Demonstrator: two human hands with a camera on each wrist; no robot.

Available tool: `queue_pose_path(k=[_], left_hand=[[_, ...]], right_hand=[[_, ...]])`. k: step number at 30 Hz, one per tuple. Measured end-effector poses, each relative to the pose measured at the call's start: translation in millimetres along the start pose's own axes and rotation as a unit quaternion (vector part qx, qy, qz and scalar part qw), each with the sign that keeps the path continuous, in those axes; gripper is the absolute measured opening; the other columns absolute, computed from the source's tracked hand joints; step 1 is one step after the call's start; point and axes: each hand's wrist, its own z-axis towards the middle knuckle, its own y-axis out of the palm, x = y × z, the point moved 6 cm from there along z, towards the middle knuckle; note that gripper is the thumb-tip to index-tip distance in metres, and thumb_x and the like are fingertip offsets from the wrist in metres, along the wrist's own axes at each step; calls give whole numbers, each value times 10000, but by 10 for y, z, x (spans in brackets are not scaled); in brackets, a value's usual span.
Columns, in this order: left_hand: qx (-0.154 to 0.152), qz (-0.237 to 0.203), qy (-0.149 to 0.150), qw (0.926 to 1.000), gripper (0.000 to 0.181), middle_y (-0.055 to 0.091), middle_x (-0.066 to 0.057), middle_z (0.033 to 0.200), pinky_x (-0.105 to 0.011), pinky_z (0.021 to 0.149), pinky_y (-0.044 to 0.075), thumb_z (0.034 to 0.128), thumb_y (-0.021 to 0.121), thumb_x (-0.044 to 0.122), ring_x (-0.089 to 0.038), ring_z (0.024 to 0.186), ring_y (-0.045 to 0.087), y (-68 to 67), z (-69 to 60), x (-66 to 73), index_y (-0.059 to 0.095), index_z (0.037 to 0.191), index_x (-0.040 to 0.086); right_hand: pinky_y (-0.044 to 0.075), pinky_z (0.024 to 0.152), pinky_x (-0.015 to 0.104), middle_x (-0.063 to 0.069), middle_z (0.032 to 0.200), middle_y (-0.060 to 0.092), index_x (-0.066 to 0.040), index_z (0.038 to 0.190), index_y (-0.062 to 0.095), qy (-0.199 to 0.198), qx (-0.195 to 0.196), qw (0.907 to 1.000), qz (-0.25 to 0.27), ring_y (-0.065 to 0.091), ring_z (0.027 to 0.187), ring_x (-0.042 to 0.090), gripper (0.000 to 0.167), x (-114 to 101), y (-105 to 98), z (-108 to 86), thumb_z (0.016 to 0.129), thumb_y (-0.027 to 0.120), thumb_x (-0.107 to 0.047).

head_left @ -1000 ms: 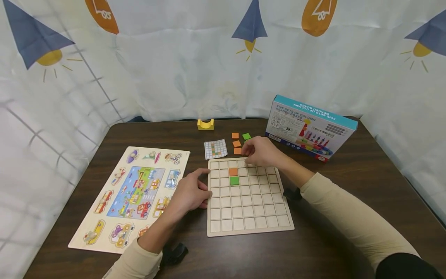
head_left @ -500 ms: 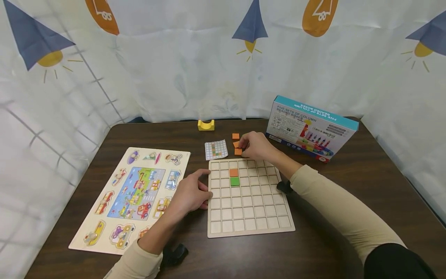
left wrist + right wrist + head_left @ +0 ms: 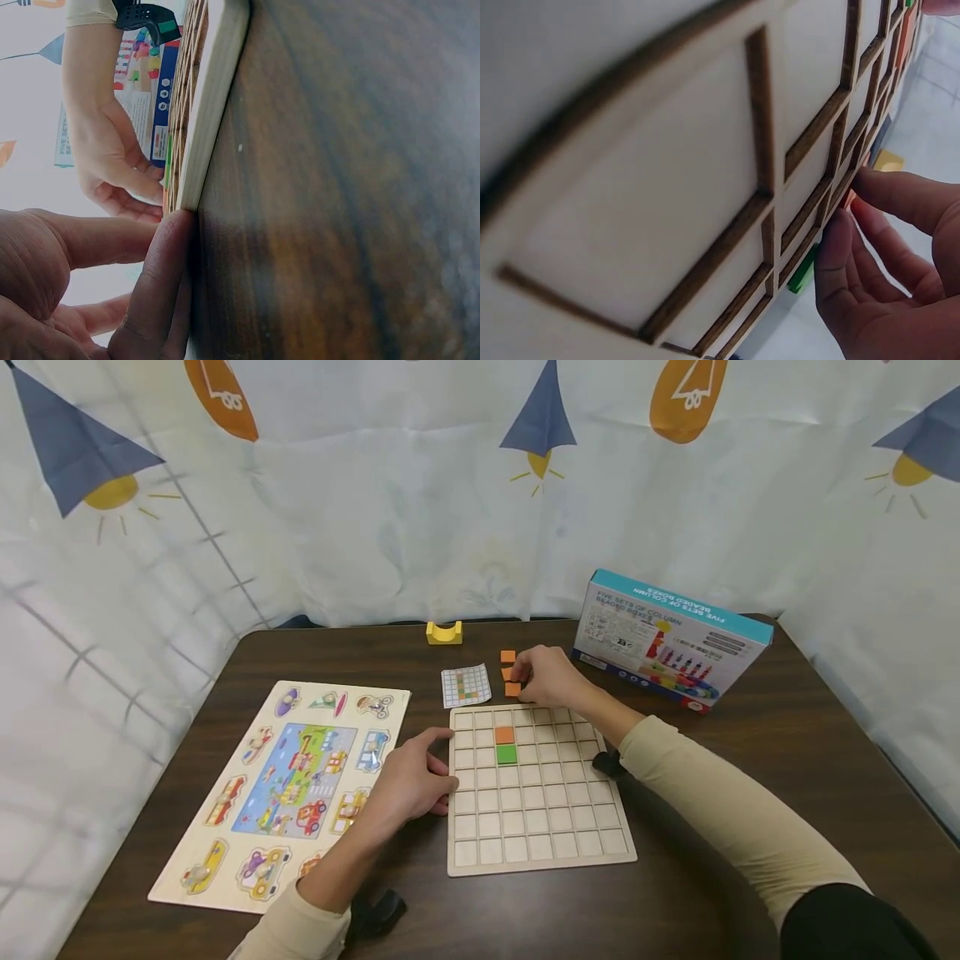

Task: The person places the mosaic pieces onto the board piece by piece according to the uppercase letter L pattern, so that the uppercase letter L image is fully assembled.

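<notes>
The left hand [image 3: 408,781] points forward, thumb and index finger spread wide, touching the grid board [image 3: 533,796] just to its right. Between the hands, the board holds 1 green tile [image 3: 507,754] and 1 orange tile [image 3: 505,735]. Beyond, the right hand [image 3: 551,677] bends down, fingers narrowed at 3 loose orange tiles [image 3: 512,690]; I cannot tell if it pinches 1.

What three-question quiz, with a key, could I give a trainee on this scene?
1. True or false: on the grid board, the green tile lies nearer the person than the orange tile.
2. Which is closest to the right hand? A) picture puzzle B) loose orange tiles C) yellow block
3. Fill in: the left hand touches the board's ____ edge, as the person sees it.

Key: 1. True; 2. B; 3. left
</notes>
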Motion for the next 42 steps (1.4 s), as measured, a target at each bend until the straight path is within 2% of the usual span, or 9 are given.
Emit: queue_pose_path(k=[5,12,27,42], left_hand=[[13,18,19,10000,703,671,-127,913,-321,494,624,842,772,-5,-172,521,674,-14,8,4,535,1490,131],[20,18,61,10000,700,674,-125,903,-321,492,624,840,765,-11,-170,519,675,-19,22,15,537,1487,125],[24,-21,22,10000,700,670,-130,912,-326,491,625,835,762,-15,-170,520,676,-33,31,39,540,1483,134],[9,14,-21,10000,687,665,-118,896,-320,492,623,843,767,-15,-174,530,673,3,-9,-3,543,1477,126]], right_hand=[[555,745,338,93,1005,717,-73,1030,750,-34,30,10000,21,639,931,248,218,-19,-7,21,833,726,15],[520,697,300,85,1008,711,-84,1055,766,151,-52,9999,17,623,914,238,263,-4,-22,28,832,691,33],[523,722,306,69,998,725,-89,1061,783,278,-34,9996,-50,622,896,224,254,14,-77,11,841,698,5],[492,635,286,49,940,704,-108,1008,784,301,-84,9983,495,606,799,212,263,15,-66,-156,788,698,8]])
